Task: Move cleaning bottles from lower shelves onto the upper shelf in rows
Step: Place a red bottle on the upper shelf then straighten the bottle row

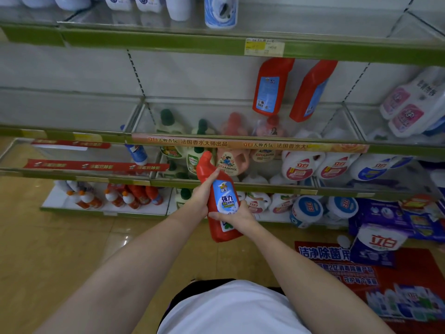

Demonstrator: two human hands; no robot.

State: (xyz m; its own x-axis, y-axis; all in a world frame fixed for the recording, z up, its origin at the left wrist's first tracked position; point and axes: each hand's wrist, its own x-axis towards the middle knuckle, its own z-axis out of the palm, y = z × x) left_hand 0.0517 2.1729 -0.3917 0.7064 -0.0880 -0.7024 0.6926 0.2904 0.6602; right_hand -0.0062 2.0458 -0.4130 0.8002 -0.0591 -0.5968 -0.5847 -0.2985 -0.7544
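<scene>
1. Two hands hold one red bottle (222,201) in front of the shelving, above the floor (48,237); it tilts with its angled neck up and to the left.
2. Left hand (202,197) wraps the bottle's upper body from the left, with a finger lying up along the neck.
3. Right hand (237,216) curls round the lower body from the right, and its fingers cover part of the blue label.
4. Two more red bottles (273,86) stand on the middle shelf (240,141) with their back labels outward; their tops are hidden behind the green edge of the upper shelf (168,41).
5. White bottles (220,12) on the upper shelf are cut off by the top of the frame, so their caps cannot be seen.
6. Green-capped and pink bottles (231,160) lower down show only dimly through the clear shelf front.
7. Small orange-and-white bottles (113,196) on the bottom shelf at left are blurred, and their labels are unreadable.
8. Price tag (264,47) on the upper shelf's edge is too blurred to read.
</scene>
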